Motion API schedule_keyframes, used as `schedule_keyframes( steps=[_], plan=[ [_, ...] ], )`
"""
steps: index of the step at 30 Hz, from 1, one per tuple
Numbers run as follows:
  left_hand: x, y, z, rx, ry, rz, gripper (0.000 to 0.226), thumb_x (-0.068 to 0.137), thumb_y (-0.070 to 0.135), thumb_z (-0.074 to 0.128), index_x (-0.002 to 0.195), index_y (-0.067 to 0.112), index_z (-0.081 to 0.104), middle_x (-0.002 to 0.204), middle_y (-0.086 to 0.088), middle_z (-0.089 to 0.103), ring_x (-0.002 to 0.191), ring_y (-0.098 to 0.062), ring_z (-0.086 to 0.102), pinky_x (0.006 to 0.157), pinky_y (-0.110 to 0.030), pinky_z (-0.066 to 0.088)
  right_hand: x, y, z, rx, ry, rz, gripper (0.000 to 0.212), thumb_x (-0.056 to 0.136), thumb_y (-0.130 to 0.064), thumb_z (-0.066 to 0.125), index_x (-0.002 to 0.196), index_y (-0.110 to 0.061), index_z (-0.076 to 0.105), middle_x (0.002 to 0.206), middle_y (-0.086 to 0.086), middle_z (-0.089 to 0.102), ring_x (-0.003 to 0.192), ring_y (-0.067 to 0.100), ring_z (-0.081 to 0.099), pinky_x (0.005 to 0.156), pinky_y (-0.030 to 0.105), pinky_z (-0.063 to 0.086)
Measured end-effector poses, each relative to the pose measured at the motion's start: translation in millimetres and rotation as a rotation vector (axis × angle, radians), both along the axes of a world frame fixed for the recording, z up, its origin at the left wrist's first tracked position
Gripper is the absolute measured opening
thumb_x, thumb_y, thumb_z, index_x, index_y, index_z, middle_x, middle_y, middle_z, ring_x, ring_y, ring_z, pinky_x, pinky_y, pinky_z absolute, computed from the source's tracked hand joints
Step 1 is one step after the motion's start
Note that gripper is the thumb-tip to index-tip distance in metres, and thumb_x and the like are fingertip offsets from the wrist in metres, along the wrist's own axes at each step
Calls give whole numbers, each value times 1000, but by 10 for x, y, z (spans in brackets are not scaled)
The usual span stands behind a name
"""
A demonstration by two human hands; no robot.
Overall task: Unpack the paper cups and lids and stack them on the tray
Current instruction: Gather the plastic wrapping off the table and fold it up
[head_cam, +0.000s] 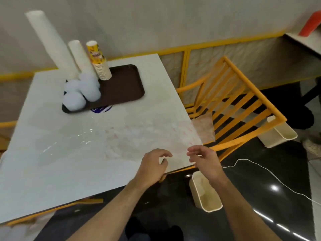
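A brown tray (125, 86) lies at the far side of the white table (52, 180). Its left end carries a tall white cup stack (50, 44), a shorter white cup stack (79, 56) and a yellow printed cup stack (99, 63), all upside down. Stacks of translucent lids (81, 91) stand in front of them on the tray. My left hand (152, 166) and right hand (205, 162) hover at the table's near right corner, fingers loosely curled, holding nothing that I can make out. An empty clear wrapper with faint red print (156, 136) lies flat just beyond them.
A second crumpled clear wrapper (60, 143) lies on the table's left half. A yellow slatted chair (234, 105) stands to the right of the table. Two beige bins (205, 193) (279, 133) sit on the dark floor, with a white cable (260, 169) running across it.
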State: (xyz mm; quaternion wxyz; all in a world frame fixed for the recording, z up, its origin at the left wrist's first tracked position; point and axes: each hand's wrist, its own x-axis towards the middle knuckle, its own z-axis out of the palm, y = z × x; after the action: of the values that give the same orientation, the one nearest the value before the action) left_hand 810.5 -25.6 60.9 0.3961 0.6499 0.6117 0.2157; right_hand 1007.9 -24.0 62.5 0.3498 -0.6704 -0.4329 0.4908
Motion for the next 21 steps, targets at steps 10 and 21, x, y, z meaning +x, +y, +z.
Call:
schedule_keyframes(
  steps=[10,21],
  plan=[
    [-1407,486,-186,-187,219,288,41,88,22,59,127,33,58,128,-4,49,116,-24,52,101,-31,42,-1150,784,55,13,-585,339,43,84,-37,77,122,-30,56,111,-4,53,95,12,53,82,21,42],
    [-1548,889,-228,-110,-215,452,23,84,0,65,98,15,73,93,4,69,80,-8,61,69,-4,42,-1330,1072,-62,-59,-716,331,17,91,-6,64,92,-19,75,94,0,68,86,16,65,66,15,44]
  ],
)
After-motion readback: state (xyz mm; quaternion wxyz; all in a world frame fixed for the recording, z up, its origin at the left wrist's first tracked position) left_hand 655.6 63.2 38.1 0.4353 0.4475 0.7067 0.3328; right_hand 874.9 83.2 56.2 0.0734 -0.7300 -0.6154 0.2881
